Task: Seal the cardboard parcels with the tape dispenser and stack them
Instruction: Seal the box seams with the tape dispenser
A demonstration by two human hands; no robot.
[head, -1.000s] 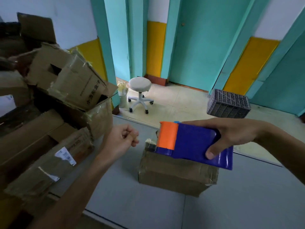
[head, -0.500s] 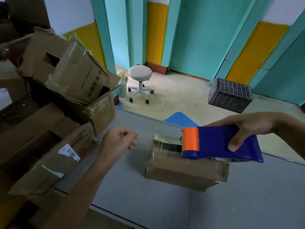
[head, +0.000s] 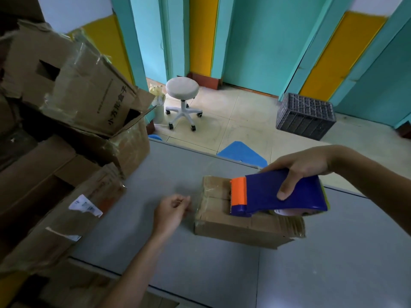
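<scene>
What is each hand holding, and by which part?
Right hand grips the dispenser by its blue body. Left hand curls beside the parcel; whether it pinches anything cannot be told.

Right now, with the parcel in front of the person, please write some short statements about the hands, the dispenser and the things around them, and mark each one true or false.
1. The right hand holds the blue tape dispenser. True.
2. The dispenser's front end is green. False: it is orange.
3. The dispenser sits over the cardboard parcel on the grey table. True.
4. The left hand lies flat on top of the parcel. False: its fingers are curled, and it is beside the parcel's left end.
5. The dark crate stands on the table. False: it stands on the floor behind the table.
</scene>
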